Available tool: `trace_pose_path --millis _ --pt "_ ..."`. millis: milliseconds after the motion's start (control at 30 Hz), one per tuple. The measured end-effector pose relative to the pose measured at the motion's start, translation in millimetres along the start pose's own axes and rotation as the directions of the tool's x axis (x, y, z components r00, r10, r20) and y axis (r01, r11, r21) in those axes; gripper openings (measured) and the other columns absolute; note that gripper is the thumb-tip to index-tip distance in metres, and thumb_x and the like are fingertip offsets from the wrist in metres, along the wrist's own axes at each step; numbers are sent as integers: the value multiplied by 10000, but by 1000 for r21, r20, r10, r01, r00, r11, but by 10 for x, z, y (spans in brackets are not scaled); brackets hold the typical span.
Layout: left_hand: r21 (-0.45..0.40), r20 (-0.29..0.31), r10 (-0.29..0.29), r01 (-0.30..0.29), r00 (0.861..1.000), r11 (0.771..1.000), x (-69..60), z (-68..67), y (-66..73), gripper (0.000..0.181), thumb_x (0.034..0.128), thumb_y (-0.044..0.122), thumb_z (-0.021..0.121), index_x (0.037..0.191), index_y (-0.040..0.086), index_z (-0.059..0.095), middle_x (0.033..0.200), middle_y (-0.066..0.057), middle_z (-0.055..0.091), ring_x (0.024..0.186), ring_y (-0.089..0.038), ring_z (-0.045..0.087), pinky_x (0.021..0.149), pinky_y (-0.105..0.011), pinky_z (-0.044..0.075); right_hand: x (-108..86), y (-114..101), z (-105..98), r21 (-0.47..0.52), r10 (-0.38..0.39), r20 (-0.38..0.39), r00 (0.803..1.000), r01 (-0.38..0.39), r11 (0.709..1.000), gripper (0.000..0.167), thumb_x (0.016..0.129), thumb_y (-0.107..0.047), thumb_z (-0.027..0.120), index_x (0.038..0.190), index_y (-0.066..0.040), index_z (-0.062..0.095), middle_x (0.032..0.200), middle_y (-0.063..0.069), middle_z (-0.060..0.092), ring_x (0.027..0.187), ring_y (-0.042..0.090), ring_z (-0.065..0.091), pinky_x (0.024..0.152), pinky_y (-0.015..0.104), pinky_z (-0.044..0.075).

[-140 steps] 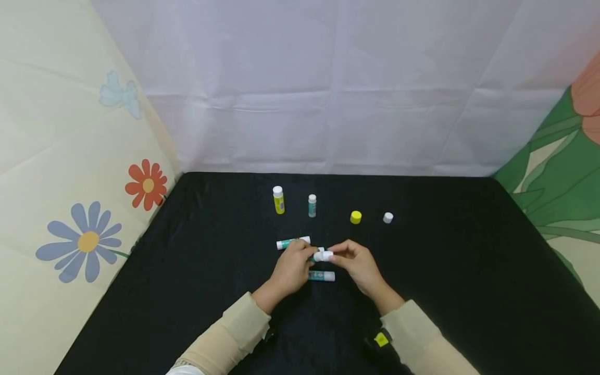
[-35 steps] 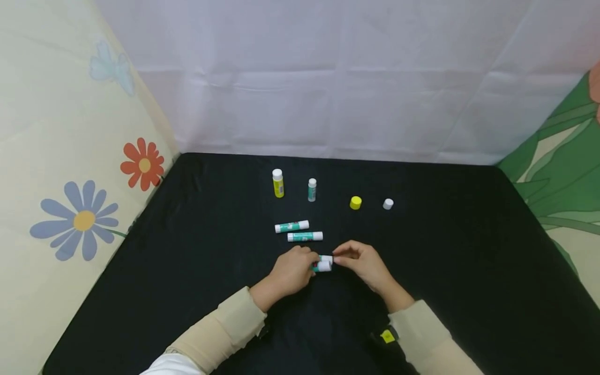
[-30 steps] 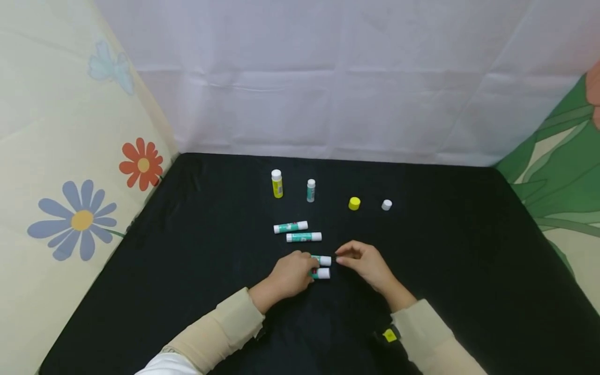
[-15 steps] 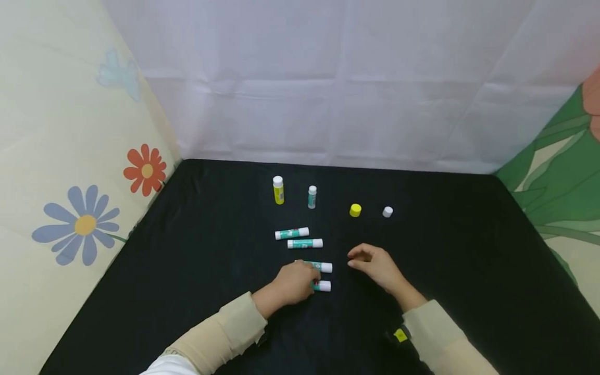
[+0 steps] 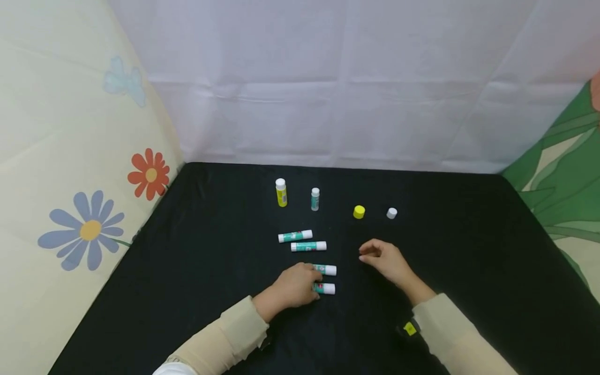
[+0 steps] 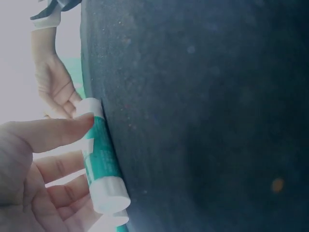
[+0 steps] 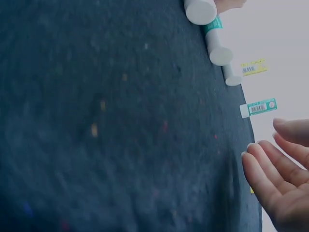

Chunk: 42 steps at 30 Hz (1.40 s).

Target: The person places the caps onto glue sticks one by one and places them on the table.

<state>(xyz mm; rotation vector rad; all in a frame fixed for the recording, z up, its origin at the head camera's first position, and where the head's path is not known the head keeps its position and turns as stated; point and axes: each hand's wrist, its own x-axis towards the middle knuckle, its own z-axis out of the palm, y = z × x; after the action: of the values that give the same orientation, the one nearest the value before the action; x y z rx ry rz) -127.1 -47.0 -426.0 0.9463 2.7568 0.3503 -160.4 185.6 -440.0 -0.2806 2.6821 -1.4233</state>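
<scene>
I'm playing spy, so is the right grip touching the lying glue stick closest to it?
Apart. The head view shows a plain gap of black tablecloth between the right grip and that glue stick.

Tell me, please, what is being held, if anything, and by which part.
Left hand: nearest glue stick, by its green body near the cap. Right hand: nothing.

green tube [image 6: 104, 157] apparently in left hand [image 6: 24, 188]

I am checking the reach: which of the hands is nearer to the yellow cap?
The right. The right hand is on the near side of the yellow cap, slightly to its right; the left hand is farther off, leftward, touching the front glue stick.
</scene>
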Motion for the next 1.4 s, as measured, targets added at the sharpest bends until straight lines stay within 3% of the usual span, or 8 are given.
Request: trace_pose_path --millis 200,400,667,967,1400 --pt "-137 -52 19 -26 998 990 7 -76 -92 243 752 233 664 955 103 629 805 45 527 663 -50 444 593 -193 387 61 8 -77 -64 -27 -22 999 26 998 148 774 -51 618 896 25 581 860 125 606 763 233 578 633 324 452" --pt "-232 -153 -55 18 987 972 18 -135 -204 258 770 232 644 985 92 617 910 17 567 784 -77 498 685 -223 418 101 69 -104 -111 -20 -38 999 16 994 161 775 -73 625 901 17 578 862 127 606 765 241 579 627 332 455" --pt "-275 -251 -153 81 956 958 29 -225 -336 364 767 244 649 1056 31 588 1024 -66 556 925 -177 516 775 -308 418 169 114 -97 -133 -40 -49 998 33 991 182 768 -52 623 919 25 557 865 129 595 781 257 570 642 341 453" --pt "-359 -354 -250 116 901 926 79 -310 -492 384 762 220 649 1081 22 569 1070 -84 530 955 -215 488 786 -355 406 272 117 -99 -140 -59 -73 996 48 989 229 760 -44 631 954 43 545 902 157 586 813 278 563 697 375 450" --pt "-404 -367 -360 202 858 892 182 -348 -680 453 752 212 658 1138 17 526 1125 -117 500 1019 -253 460 825 -388 390 403 63 -26 -137 -86 -109 990 70 988 244 750 -14 634 959 65 537 923 201 575 816 304 560 706 384 449"
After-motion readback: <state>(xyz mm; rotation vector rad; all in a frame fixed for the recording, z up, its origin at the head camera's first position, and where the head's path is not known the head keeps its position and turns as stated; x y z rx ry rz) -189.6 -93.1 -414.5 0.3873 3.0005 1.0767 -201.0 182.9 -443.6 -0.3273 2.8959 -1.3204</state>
